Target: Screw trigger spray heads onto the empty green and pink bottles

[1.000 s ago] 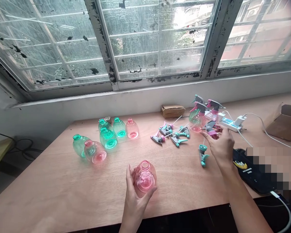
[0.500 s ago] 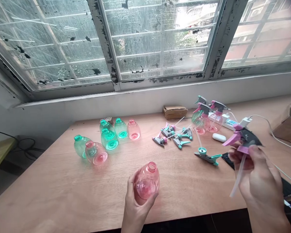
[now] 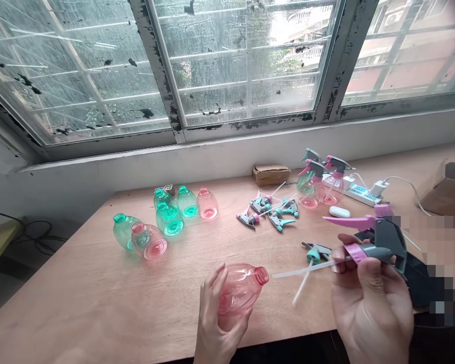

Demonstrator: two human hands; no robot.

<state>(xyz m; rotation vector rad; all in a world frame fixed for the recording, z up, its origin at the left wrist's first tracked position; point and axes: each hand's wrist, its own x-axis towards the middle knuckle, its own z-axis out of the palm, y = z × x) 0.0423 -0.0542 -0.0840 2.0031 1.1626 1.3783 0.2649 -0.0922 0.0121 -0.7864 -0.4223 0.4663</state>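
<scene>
My left hand (image 3: 220, 318) grips a clear pink spray bottle (image 3: 240, 288) without a top, tilted so its neck points right. In my right hand (image 3: 371, 303) is a pink and grey trigger sprayer head (image 3: 387, 242), fingers closed around its collar. Its white dip tube (image 3: 303, 272) points left, the tip just short of the bottle's mouth and apart from it. Behind that tube, a teal and grey sprayer head (image 3: 314, 254) lies on the table. More loose sprayer heads (image 3: 269, 208) are heaped farther back.
Several green and pink topless bottles (image 3: 169, 217) stand at the left on the wooden table (image 3: 98, 303). Bottles with sprayers fitted (image 3: 311, 191) stand at the back right, near a power strip (image 3: 362, 192), a white case (image 3: 339, 212) and cardboard boxes (image 3: 271, 175).
The pink bottle has tipped from near upright to pointing right. My right hand has moved left and turned the sprayer, so its tube swings from downward to leftward. The loose teal sprayer head has shifted its pose.
</scene>
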